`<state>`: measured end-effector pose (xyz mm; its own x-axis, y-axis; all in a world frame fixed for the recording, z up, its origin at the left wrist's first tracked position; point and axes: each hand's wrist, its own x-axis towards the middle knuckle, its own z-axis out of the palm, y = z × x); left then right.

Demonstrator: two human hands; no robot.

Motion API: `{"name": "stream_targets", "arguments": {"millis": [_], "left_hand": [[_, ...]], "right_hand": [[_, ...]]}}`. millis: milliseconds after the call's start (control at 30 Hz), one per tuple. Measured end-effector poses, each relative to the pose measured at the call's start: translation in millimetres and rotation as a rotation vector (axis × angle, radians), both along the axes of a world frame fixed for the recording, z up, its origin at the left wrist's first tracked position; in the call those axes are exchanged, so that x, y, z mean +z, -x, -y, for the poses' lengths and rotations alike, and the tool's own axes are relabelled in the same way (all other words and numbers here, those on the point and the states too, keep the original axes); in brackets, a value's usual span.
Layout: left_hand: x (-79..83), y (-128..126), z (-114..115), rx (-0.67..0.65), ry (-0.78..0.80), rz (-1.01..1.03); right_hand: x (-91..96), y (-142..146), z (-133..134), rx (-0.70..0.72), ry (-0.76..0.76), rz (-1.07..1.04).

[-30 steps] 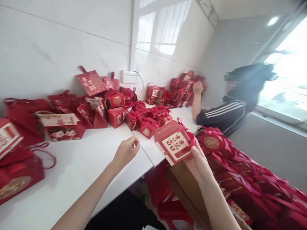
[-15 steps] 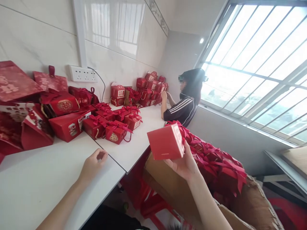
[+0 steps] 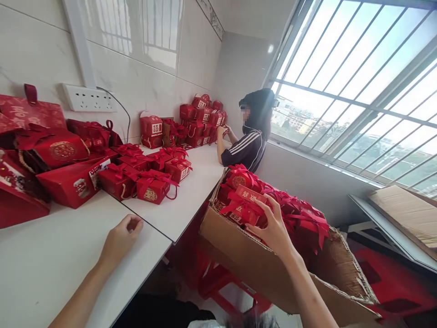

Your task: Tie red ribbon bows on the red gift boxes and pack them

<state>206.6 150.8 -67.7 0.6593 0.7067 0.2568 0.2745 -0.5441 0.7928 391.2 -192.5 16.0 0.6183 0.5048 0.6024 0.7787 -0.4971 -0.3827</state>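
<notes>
My right hand (image 3: 275, 228) is over the open cardboard box (image 3: 235, 243), its thumb and fingers around the near end of a red gift box (image 3: 251, 195) with a ribbon bow. That gift box sits among several others of its kind in the cardboard box; its lower part is hidden. On the white table (image 3: 68, 255), my left hand (image 3: 123, 237) rests loosely curled, and I see nothing in it. Beyond it stands a group of small red gift boxes (image 3: 153, 187) with bows and cord handles.
Larger red boxes (image 3: 73, 180) crowd the table's left side. Farther back, a person (image 3: 246, 146) handles something beside a stack of red boxes (image 3: 201, 120). A power strip (image 3: 89, 99) hangs on the wall. Under the cardboard box is a red stool (image 3: 225, 284).
My right hand has lowered the red gift box from the air down into the cardboard box. My left hand stays curled on the table. The view has shifted to the right.
</notes>
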Motion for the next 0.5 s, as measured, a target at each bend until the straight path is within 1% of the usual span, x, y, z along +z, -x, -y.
{"name": "stream_targets", "arguments": {"millis": [67,100,167,233,300,367,433,500], "left_hand": [[1.2,-2,0,0.026,0.027,-0.015],[1.0,-3,0,0.030,0.047,-0.032],[-1.4,-5,-4,0.045,0.090,-0.090],[-5.5,-8,-9,0.054,0.118,-0.151],[-9.5,-10,-13,0.081,0.141,-0.191],[-12.0,-11,-16,0.080,0.170,-0.211],[-12.6,-11,-17,0.086,0.195,-0.219],[-11.9,-11,-16,0.089,0.215,-0.222]], "right_hand": [[0.2,-1,7,-0.046,-0.143,-0.118],[0.6,-3,11,-0.066,-0.250,-0.222],[1.8,-10,21,-0.081,-0.516,-0.501],[3.9,-17,33,-0.054,-0.771,-0.804],[6.9,-24,45,0.005,-0.937,-1.035],[10.3,-29,56,0.075,-1.008,-1.153],[13.2,-32,64,0.125,-1.031,-1.195],[15.1,-32,68,0.137,-1.039,-1.208]]}}
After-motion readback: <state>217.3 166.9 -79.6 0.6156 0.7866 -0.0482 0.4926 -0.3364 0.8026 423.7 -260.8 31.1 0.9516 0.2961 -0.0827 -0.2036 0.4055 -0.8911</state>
